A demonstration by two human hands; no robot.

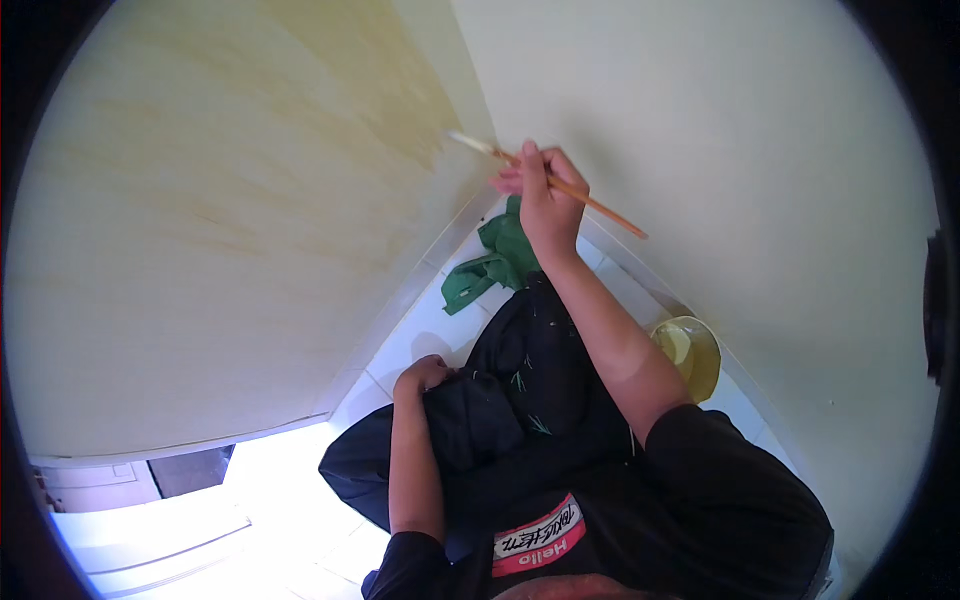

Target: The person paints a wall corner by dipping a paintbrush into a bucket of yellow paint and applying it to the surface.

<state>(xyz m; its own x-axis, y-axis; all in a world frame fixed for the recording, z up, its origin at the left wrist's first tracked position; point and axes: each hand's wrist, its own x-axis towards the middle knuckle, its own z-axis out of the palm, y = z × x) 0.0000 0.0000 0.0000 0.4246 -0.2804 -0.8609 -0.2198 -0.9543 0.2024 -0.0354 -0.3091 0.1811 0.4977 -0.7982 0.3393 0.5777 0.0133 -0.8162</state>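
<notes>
My right hand [555,205] is closed around the long wooden handle of a paintbrush [612,216]. The brush's pale bristles point up and left, toward the left wall [300,150] close to the corner; whether they touch it I cannot tell. Uneven yellowish-brown streaks cover the upper part of that wall, and its lower part is paler. My left hand [428,373] rests on my bent leg in dark trousers, fingers curled in, with nothing visible in it.
Crumpled green cloth [480,278] lies on the white tiled floor in the corner, just past my legs. A yellowish see-through tub [707,362] with pale contents stands at my right, against the plain right wall [720,130]. Bright light falls on the floor at lower left.
</notes>
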